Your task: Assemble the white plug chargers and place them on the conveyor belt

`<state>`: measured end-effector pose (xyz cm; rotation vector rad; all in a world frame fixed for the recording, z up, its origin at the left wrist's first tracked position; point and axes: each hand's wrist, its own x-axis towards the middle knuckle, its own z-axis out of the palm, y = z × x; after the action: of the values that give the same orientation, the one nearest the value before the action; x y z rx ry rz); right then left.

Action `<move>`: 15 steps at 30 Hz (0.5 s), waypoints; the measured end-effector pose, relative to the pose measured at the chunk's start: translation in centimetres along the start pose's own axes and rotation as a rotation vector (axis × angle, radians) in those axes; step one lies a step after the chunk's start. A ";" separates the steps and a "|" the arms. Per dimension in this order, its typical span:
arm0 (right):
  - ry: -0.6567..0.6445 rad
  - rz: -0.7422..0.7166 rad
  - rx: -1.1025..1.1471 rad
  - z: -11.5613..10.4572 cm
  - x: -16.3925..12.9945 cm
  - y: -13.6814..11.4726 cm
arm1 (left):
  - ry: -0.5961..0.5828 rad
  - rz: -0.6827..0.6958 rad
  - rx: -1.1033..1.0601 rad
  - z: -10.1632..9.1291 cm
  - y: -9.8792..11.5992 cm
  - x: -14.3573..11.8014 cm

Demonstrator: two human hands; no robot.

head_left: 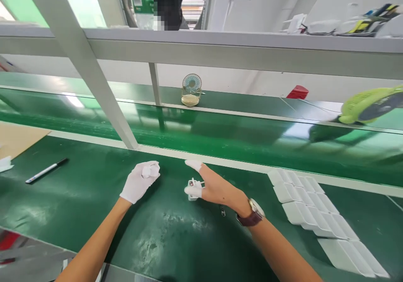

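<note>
- Head view: left hand (139, 182), white cloth glove, fist closed round small rounded white plastic piece (147, 171), above matte green bench (78, 198).
- Right hand (211, 185), bare w/ white fingertip covers, pinches small boxy white part (192, 188) touching bench.
- Glossy white rectangular casings (310, 212) in rows, well apart to the right.

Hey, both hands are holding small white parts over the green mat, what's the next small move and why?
Probably bring the left hand toward the right hand. The left, gloved, is closed on a small white piece; the right pinches a white plug part above the mat, and a gap separates them.
</note>
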<state>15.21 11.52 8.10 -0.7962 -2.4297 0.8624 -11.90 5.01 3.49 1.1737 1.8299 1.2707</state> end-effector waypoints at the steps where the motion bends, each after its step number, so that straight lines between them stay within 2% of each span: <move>1: -0.030 0.034 0.012 0.1 -0.6 0.5 | 0.030 0.012 0.052 -0.8 -0.9 0.2; 4: -0.062 0.099 0.028 0.6 -1.9 1.5 | 0.064 0.019 0.006 -2.3 -2.7 0.6; 7: -0.090 0.137 0.042 1.2 -2.5 2.1 | 0.076 0.012 -0.098 -2.3 -3.2 0.7; 11: -0.080 0.146 0.097 1.6 -2.7 2.3 | 0.054 0.027 -0.130 -0.6 -2.5 2.4; 15: -0.049 0.160 0.095 2.4 -2.9 2.2 | -0.017 0.049 -0.161 2.5 -0.5 7.1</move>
<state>16.85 10.09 4.31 -0.9541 -2.3716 1.0605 -12.90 12.36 2.17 1.1442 1.6620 1.4035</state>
